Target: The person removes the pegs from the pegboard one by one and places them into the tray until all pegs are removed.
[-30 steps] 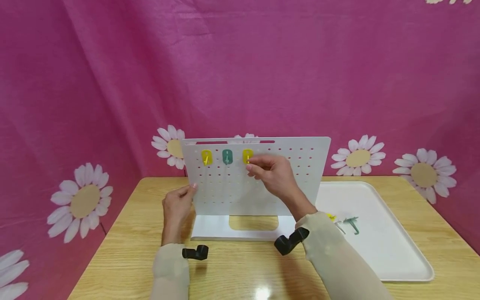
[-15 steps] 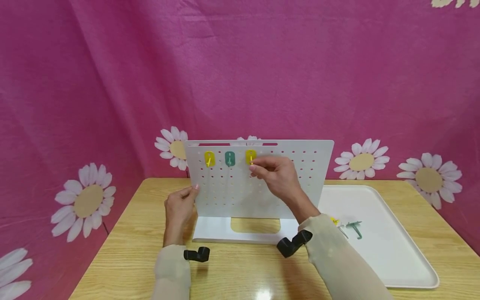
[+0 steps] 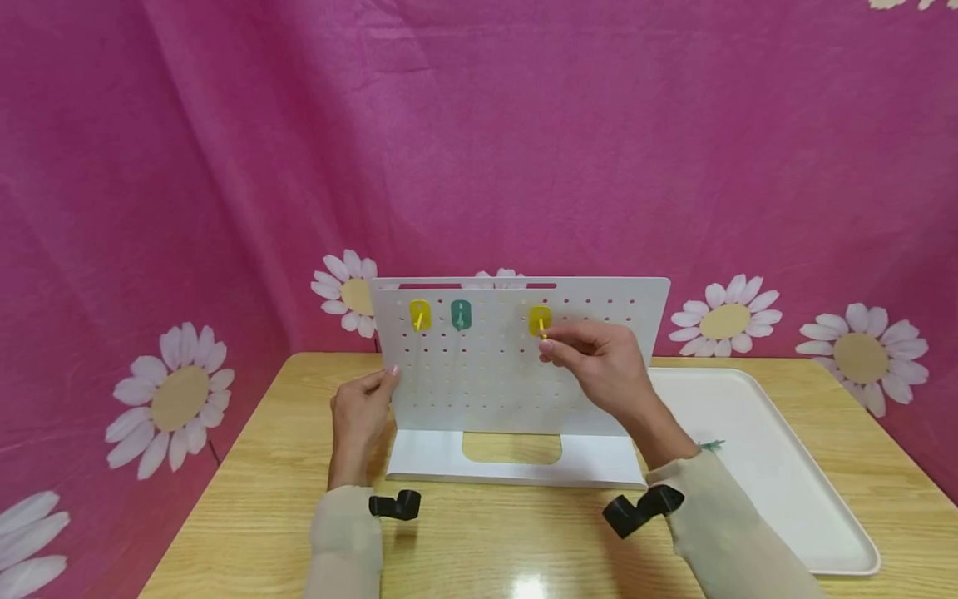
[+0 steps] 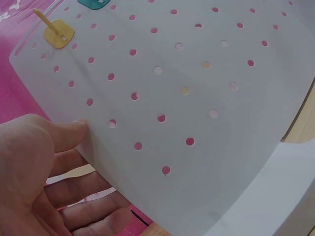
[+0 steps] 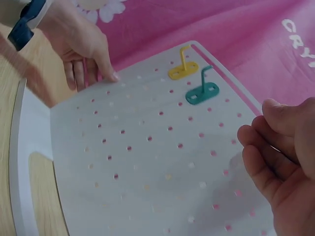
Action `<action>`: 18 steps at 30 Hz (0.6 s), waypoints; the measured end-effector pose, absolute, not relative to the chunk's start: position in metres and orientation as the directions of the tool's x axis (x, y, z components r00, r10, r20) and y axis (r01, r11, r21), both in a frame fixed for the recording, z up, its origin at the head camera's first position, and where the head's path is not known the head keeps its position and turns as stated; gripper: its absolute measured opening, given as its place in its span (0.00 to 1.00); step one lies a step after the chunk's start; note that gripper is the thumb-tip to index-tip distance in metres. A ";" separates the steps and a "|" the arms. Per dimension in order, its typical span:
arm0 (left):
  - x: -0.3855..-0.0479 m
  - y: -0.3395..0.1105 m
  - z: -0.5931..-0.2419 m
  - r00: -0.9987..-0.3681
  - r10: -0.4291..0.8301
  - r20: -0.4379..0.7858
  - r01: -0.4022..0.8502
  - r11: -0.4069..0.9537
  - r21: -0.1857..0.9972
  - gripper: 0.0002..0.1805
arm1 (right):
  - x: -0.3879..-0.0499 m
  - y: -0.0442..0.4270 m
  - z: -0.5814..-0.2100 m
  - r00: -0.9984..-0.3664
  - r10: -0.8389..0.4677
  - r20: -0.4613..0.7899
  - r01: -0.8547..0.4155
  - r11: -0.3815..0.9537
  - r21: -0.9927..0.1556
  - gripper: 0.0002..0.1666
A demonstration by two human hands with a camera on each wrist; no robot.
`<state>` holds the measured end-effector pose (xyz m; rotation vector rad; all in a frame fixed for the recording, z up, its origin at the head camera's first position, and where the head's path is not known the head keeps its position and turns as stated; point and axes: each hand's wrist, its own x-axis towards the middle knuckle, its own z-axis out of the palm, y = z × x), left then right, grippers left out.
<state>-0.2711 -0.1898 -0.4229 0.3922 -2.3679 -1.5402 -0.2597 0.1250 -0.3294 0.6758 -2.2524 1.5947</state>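
A white pegboard (image 3: 479,374) stands upright on its base. My left hand (image 3: 361,412) grips its left edge; in the left wrist view the thumb (image 4: 69,135) lies on the front face and the fingers are behind. My right hand (image 3: 602,362) pinches a yellow hook (image 3: 540,319) by its prong, with its plate at the upper right part of the board. Whether that plate touches the board I cannot tell. In the right wrist view, the fingers hide this hook. Another yellow hook (image 3: 420,315) and a green hook (image 3: 461,314) sit on the board's upper left.
On the right of the wooden table (image 3: 464,541) lies a white tray (image 3: 793,499). A green piece (image 3: 711,445) in it shows past my right sleeve, which covers part of the tray. A pink flowered cloth (image 3: 479,150) hangs behind the board.
My right hand has moved to the right along the board with the yellow hook, away from the green hook. The left hand keeps its grip on the edge.
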 end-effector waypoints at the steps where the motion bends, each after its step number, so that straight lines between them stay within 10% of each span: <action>1: -0.271 -0.190 -0.423 -0.922 -0.377 0.091 -0.070 0.392 0.917 0.28 | -0.257 0.130 -0.331 -0.850 -0.197 0.489 -0.527 0.279 -0.803 0.10; 18: -0.270 -0.190 -0.423 -0.923 -0.373 0.090 -0.067 0.388 0.919 0.29 | -0.226 0.220 -0.368 -0.887 -0.050 0.460 -0.421 0.498 -0.758 0.11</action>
